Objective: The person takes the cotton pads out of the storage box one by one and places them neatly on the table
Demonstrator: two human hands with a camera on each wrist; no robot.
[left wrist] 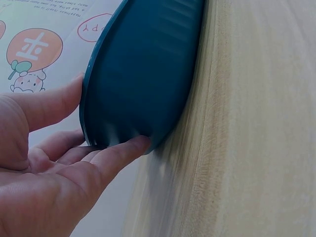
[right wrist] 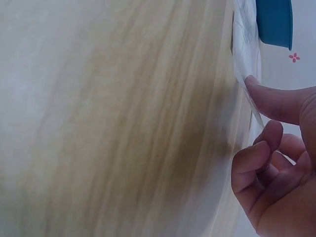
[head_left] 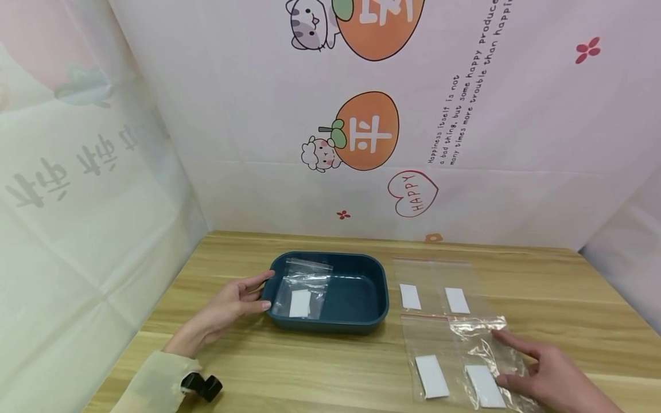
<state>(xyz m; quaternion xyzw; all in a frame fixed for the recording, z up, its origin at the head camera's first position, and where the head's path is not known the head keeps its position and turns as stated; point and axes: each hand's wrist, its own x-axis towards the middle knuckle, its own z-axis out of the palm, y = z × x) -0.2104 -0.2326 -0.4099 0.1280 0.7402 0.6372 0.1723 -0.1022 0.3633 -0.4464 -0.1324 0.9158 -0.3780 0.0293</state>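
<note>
A dark teal plastic tray (head_left: 356, 330) stands on the table, with a clear zip bag (head_left: 307, 274) holding white rectangular pieces lying in its left part. My left hand (head_left: 240, 301) grips the tray's left end, thumb and fingers spread about the corner; in the left wrist view the hand (left wrist: 64, 163) touches its rim and end wall. On the right, my right hand (head_left: 547, 367) holds the right edge of the front-right zip bag (head_left: 482, 344), which contains a white rectangle (head_left: 485, 385). In the right wrist view, clear film runs between the thumb and fingers of that hand (right wrist: 281, 158).
Left of that bag lies another zip bag with a white rectangle (head_left: 432, 376). Behind them, two more white rectangles (head_left: 410, 296) lie in clear bags right of the tray. A printed cloth (head_left: 258, 189) rises behind the wooden table (head_left: 289, 373).
</note>
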